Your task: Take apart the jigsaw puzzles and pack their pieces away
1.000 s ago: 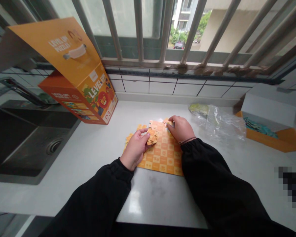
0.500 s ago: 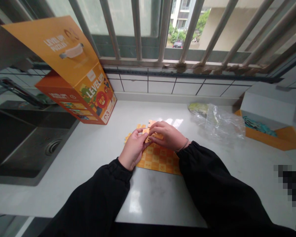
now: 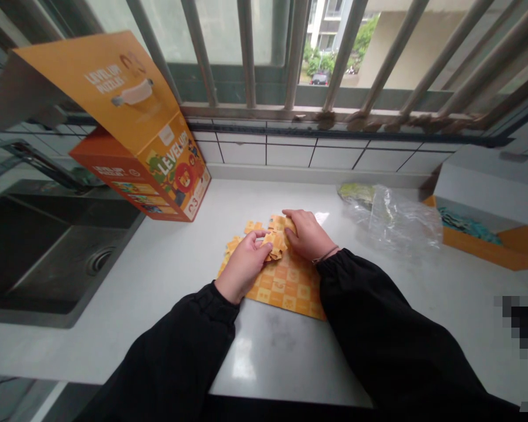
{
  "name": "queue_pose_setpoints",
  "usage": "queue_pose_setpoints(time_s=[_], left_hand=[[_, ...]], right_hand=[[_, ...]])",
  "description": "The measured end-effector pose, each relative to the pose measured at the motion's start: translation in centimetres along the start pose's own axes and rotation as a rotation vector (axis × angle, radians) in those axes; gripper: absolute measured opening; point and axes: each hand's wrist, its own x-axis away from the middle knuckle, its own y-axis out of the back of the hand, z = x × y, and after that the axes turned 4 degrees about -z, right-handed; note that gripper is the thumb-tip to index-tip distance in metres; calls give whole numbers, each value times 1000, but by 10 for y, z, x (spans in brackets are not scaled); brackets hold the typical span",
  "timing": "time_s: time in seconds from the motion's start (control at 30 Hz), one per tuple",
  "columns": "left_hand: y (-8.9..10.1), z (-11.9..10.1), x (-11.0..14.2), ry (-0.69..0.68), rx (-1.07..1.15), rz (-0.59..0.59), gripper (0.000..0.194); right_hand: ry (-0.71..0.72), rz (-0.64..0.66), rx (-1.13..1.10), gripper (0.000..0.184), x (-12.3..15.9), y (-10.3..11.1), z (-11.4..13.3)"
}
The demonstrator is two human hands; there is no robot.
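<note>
An orange-and-yellow checkered jigsaw puzzle (image 3: 286, 287) lies flat on the white counter, its upper edge uneven. Above it, my left hand (image 3: 245, 261) pinches a small stack of puzzle pieces (image 3: 274, 245) between thumb and fingers. My right hand (image 3: 308, 234) is at the puzzle's upper right, fingers curled round orange puzzle pieces (image 3: 289, 225); how many is hidden by the hand. Near its fingertips, another piece (image 3: 277, 221) shows at the far edge. A further piece (image 3: 253, 225) lies just beyond my left fingers.
An open orange puzzle box (image 3: 171, 170) stands at the back left beside a dark sink (image 3: 66, 258) with a tap (image 3: 39, 164). To the right lie a clear plastic bag (image 3: 391, 217) and an open box (image 3: 523, 246) with teal pieces (image 3: 469, 225). Window bars (image 3: 246, 58) run behind the counter.
My right hand has drawn away from my left, to the right, and now curls over the puzzle's upper right. The stack in my left hand shows more fully. The view has shifted slightly.
</note>
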Motion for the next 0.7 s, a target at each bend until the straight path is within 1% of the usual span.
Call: queue_pose_setpoints(time_s=[0.07, 0.13, 0.23, 0.3, 0.37, 0.43, 0.53, 0.7], left_hand=[[0, 0, 1, 0, -2, 39, 42], [1, 0, 3, 2, -6, 54, 42], [1, -1, 3, -2, -24, 42, 42], [0, -2, 3, 0, -27, 29, 44], [0, -3, 3, 4, -21, 19, 44], [0, -3, 2, 4, -26, 8, 42], [1, -3, 2, -5, -55, 2, 38], [-2, -5, 4, -2, -2, 6, 39]], right_hand=[[-35, -34, -28, 44, -2, 3, 1], [-68, -45, -74, 35, -4, 7, 3], [-63, -27, -140, 19, -6, 13, 10], [-62, -65, -170, 16, -6, 16, 15], [-114, -136, -216, 17, -6, 17, 18], [-208, -168, -292, 20, -6, 18, 20], [-329, -136, -443, 28, -6, 20, 18], [-434, -55, -718, 41, -6, 27, 19]])
